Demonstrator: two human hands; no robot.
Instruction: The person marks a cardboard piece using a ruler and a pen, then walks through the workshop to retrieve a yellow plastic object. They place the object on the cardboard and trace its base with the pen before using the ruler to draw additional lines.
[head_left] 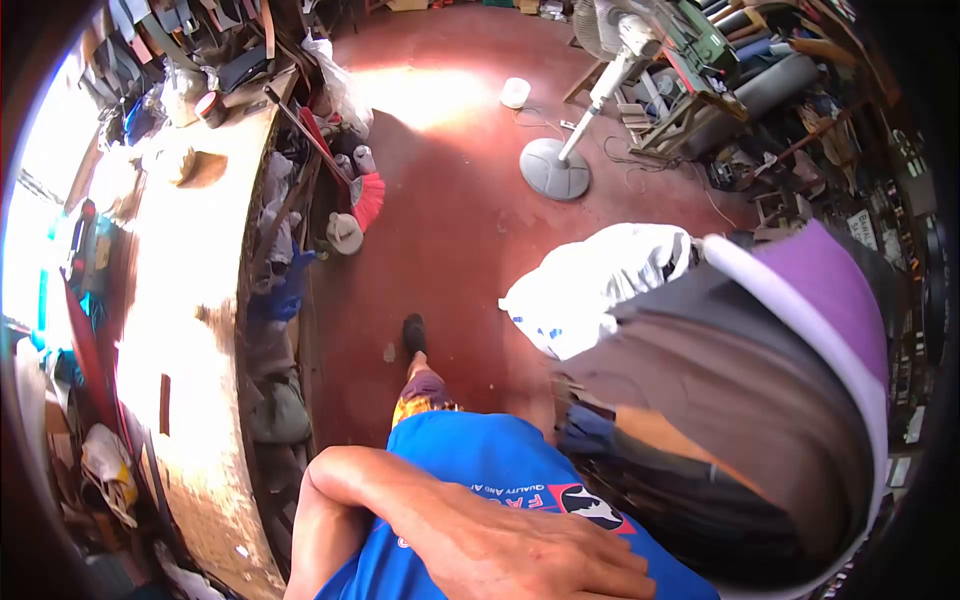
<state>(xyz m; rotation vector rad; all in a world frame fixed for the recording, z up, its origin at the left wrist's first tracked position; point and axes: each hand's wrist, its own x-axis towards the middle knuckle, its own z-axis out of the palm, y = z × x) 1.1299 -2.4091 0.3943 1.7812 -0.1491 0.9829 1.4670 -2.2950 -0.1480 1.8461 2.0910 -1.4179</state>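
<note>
My left hand (550,556) lies across the front of my blue shirt (470,440), its back facing up. The fingers stretch out toward the right and rest flat on the cloth, just below a printed logo (595,508). No object shows in that hand, though its palm side is hidden. My left forearm crosses my belly from the left. Nothing of my right hand can be seen. Close by on the right is a large pile of folded sheets, with brown material (690,350) and a purple sheet (825,285).
A long wooden workbench (190,350) runs along the left. Ahead on the red floor stand a fan (555,168) and a white container (515,92). A white sack (600,275) adjoins the pile. A red broom (369,198) leans by the bench. Machinery (705,45) and clutter fill the far right.
</note>
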